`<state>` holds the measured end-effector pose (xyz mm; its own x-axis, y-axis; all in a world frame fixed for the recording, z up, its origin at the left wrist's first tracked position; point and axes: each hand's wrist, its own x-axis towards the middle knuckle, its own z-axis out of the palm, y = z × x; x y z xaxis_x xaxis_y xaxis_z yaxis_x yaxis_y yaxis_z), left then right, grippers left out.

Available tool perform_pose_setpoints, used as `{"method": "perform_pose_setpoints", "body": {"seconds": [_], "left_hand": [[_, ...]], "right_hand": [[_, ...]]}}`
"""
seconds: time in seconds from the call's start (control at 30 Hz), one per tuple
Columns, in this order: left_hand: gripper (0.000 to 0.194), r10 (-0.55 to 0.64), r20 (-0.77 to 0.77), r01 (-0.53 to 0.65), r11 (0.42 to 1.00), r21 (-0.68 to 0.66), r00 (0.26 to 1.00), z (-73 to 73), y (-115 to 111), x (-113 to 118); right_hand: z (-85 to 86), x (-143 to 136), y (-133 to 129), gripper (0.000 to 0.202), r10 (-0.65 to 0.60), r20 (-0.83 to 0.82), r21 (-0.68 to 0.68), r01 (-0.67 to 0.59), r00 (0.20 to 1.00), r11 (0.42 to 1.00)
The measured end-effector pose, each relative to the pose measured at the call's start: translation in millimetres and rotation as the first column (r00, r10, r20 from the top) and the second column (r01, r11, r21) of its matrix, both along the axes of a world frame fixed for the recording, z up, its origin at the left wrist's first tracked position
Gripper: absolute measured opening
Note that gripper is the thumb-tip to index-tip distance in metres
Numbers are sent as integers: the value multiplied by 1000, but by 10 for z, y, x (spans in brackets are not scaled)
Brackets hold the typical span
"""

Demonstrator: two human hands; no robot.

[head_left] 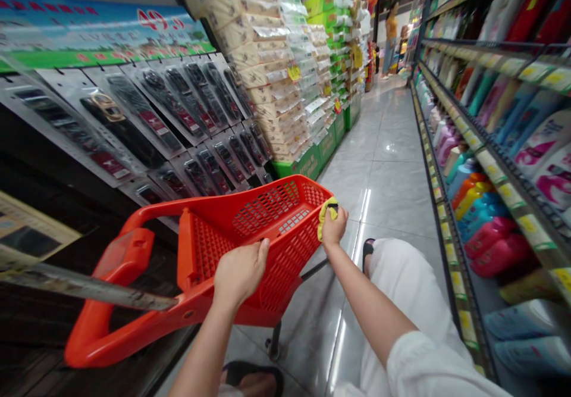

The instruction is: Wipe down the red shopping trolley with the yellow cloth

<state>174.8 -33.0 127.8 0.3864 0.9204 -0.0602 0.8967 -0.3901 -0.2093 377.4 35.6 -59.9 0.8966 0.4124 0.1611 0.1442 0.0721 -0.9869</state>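
A red plastic shopping cart (151, 293) with perforated basket walls stands in front of me, its looped handle toward the left. My left hand (239, 272) is closed over the near rim of the basket, thumb lying along the top edge. At the front right corner, my right hand (334, 227) presses a yellow cloth (327, 215) against the rim, fingers wrapped around it. The visible part of the basket's inside shows bare red plastic. A metal pole (89, 287) crosses over the cart's handle end.
Packaged belts (120, 123) hang on the left below a price banner (102, 28). Beyond them rise stacked tissue packs (267, 63) on green cartons. Shelves of bottles (486, 224) line the right side. A tiled aisle (388, 141) runs between, with a person (391, 37) at its far end.
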Motion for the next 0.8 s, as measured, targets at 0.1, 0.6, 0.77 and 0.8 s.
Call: {"method": "perform_pose_setpoints", "body": {"seconds": [0.1,0.6,0.77,0.8], "left_hand": [[69,26,11,-26,999,-24,1000,30,7,8],[69,57,-11,-58,998,-30,998,45,-18,-41],[55,66,-47,-66,998,12,997,12,-32,-33],[52,72,-54,-71,997,21,996,3,-29,-30]], "right_hand": [[16,-288,-99,30,-35,99,130,22,994,991],[51,-680,-590,41,323,688,41,-480,649,876],[-135,167,-224,33,168,378,158,-242,910,957],[-136,324,-140,30,140,276,168,-191,951,967]]}}
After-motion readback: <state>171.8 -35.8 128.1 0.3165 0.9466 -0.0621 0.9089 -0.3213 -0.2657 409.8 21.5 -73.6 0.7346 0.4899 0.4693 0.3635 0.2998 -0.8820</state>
